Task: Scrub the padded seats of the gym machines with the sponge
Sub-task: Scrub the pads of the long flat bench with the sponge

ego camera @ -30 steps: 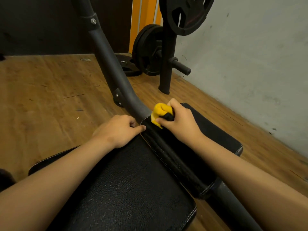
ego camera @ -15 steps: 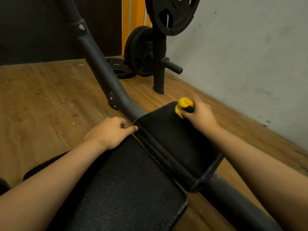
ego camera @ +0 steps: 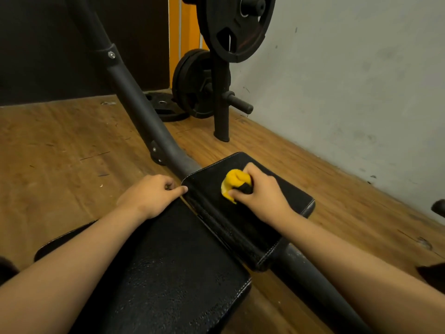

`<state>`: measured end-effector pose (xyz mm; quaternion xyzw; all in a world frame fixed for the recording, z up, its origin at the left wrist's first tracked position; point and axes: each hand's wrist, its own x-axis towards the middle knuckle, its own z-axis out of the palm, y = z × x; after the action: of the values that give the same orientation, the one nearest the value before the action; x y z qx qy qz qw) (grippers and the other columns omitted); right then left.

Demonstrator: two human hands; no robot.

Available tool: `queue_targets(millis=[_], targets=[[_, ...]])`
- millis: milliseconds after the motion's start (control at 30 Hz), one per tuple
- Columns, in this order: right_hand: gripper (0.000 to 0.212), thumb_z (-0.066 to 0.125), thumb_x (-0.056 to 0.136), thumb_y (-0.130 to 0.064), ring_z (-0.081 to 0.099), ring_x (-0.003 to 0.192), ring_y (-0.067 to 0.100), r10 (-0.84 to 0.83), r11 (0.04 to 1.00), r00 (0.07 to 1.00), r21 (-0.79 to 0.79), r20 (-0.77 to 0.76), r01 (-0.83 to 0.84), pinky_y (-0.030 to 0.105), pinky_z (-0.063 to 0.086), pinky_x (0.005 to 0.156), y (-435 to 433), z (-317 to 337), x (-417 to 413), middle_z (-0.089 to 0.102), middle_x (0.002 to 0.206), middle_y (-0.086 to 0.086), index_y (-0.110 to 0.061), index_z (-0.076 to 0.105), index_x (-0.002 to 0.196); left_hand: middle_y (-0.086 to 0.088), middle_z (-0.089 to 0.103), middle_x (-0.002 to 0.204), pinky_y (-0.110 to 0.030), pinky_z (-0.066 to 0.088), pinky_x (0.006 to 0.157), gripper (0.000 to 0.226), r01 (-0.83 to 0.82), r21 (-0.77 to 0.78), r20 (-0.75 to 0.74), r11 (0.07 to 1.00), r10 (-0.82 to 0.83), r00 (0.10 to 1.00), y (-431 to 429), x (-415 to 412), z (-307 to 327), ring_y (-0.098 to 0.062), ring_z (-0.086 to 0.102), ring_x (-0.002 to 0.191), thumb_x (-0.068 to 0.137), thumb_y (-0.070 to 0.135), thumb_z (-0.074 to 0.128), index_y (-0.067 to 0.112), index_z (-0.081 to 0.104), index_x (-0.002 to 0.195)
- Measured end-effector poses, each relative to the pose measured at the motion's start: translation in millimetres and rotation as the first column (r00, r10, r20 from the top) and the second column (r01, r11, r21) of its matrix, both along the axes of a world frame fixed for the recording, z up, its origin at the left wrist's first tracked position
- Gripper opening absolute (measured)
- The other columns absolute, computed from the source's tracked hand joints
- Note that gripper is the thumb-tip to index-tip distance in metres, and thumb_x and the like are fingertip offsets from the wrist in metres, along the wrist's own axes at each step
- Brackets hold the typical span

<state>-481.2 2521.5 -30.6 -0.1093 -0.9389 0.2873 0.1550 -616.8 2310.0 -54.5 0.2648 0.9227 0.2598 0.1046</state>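
Note:
A yellow sponge with a dark scouring side is squeezed in my right hand and pressed onto the smaller black padded seat, near its far half. My left hand rests at the far edge of the larger black padded seat, fingers curled under, its thumb touching the corner of the smaller pad. Both pads are cracked black vinyl with white stitching.
A dark metal frame tube runs diagonally from the top left under the pads to the bottom right. A plate rack with black weight plates stands behind on the wooden floor. A grey wall closes the right side.
My right hand swept the sponge from the pad's left edge to its far right corner, then back toward the pad's middle. My left hand stayed in place.

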Motion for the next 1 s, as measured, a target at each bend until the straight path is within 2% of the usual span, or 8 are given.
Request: queue_targets(millis=[133, 233, 400, 567, 667, 800, 900, 1000], targets=[[0.036, 0.080, 0.075, -0.031, 0.057, 0.072, 0.005, 0.050, 0.994, 0.997, -0.104, 0.062, -0.043, 0.022, 0.043, 0.060, -11.7, 13.4, 21.9, 0.064, 0.081, -0.002, -0.019, 0.048, 0.085, 0.005, 0.061, 0.079, -0.038, 0.053, 0.070, 0.032, -0.050, -0.030, -0.164, 0.998, 0.044, 0.986, -4.1, 14.1, 12.4, -0.017, 0.060, 0.079, 0.093, 0.051, 0.051, 0.025, 0.061, 0.078], [0.036, 0.081, 0.073, -0.026, 0.058, 0.073, 0.007, -0.065, 0.982, 0.998, -0.178, -0.019, 0.061, 0.024, 0.044, 0.062, -7.3, 29.1, 38.6, 0.064, 0.081, -0.003, -0.018, 0.048, 0.084, 0.007, 0.060, 0.090, -0.037, 0.052, 0.073, 0.018, -0.049, 0.115, -0.252, 0.992, 0.077, 0.965, -10.4, 34.6, 22.4, -0.013, 0.057, 0.085, 0.094, 0.039, 0.053, 0.026, 0.062, 0.086], [0.041, 0.080, 0.074, -0.028, 0.062, 0.086, 0.024, -0.278, 0.946, 0.960, -0.187, -0.046, 0.265, 0.041, 0.049, 0.072, 13.6, 47.8, 71.1, 0.066, 0.090, 0.008, -0.008, 0.050, 0.092, 0.014, 0.063, 0.088, -0.020, 0.044, 0.071, 0.010, 0.071, 0.259, -0.128, 0.963, -0.039, 0.991, -27.0, 86.0, 33.9, -0.002, 0.058, 0.087, 0.094, 0.028, 0.057, 0.031, 0.064, 0.087], [0.042, 0.081, 0.072, -0.032, 0.062, 0.088, 0.030, -0.355, 0.918, 0.934, -0.207, -0.044, 0.339, 0.043, 0.049, 0.072, 18.3, 42.0, 108.9, 0.066, 0.090, 0.013, -0.007, 0.051, 0.089, 0.014, 0.066, 0.087, -0.027, 0.051, 0.080, 0.013, 0.102, 0.308, -0.086, 0.946, -0.079, 0.993, -42.6, 138.6, 39.7, -0.001, 0.061, 0.086, 0.094, 0.027, 0.058, 0.031, 0.065, 0.085], [0.040, 0.081, 0.074, -0.030, 0.062, 0.081, 0.026, -0.302, 0.935, 0.953, -0.196, 0.001, 0.296, 0.036, 0.047, 0.065, 6.6, 32.9, 123.1, 0.066, 0.087, 0.012, -0.007, 0.052, 0.090, 0.014, 0.065, 0.088, -0.031, 0.052, 0.082, 0.013, 0.125, 0.296, -0.089, 0.947, -0.102, 0.991, -42.9, 156.3, 35.8, 0.000, 0.060, 0.087, 0.094, 0.026, 0.058, 0.032, 0.065, 0.084], [0.035, 0.081, 0.075, -0.027, 0.053, 0.065, 0.011, -0.165, 0.975, 0.986, -0.149, 0.027, 0.167, 0.023, 0.038, 0.055, -9.1, 20.0, 121.8, 0.063, 0.075, -0.002, -0.018, 0.049, 0.087, 0.016, 0.062, 0.090, -0.032, 0.050, 0.082, 0.012, 0.171, 0.248, -0.113, 0.954, -0.147, 0.983, -26.6, 157.6, 29.7, -0.001, 0.056, 0.090, 0.094, 0.028, 0.057, 0.032, 0.064, 0.085], [0.036, 0.079, 0.077, -0.030, 0.053, 0.063, 0.002, -0.064, 0.991, 0.995, -0.116, 0.080, 0.073, 0.023, 0.040, 0.057, -9.6, 11.5, 111.5, 0.064, 0.077, -0.006, -0.026, 0.044, 0.085, 0.016, 0.061, 0.091, -0.030, 0.049, 0.084, 0.010, 0.207, 0.229, -0.149, 0.951, -0.176, 0.973, -12.1, 143.9, 26.0, -0.001, 0.054, 0.093, 0.094, 0.027, 0.057, 0.030, 0.064, 0.088], [0.037, 0.079, 0.076, -0.029, 0.051, 0.059, 0.002, 0.002, 0.996, 0.998, -0.089, 0.066, 0.003, 0.022, 0.039, 0.054, -0.2, 5.9, 102.0, 0.059, 0.070, -0.005, -0.027, 0.042, 0.083, 0.016, 0.061, 0.092, -0.028, 0.048, 0.084, 0.008, 0.231, 0.223, -0.175, 0.947, -0.195, 0.965, 0.8, 118.3, 24.7, 0.000, 0.053, 0.094, 0.094, 0.027, 0.057, 0.028, 0.065, 0.090]])
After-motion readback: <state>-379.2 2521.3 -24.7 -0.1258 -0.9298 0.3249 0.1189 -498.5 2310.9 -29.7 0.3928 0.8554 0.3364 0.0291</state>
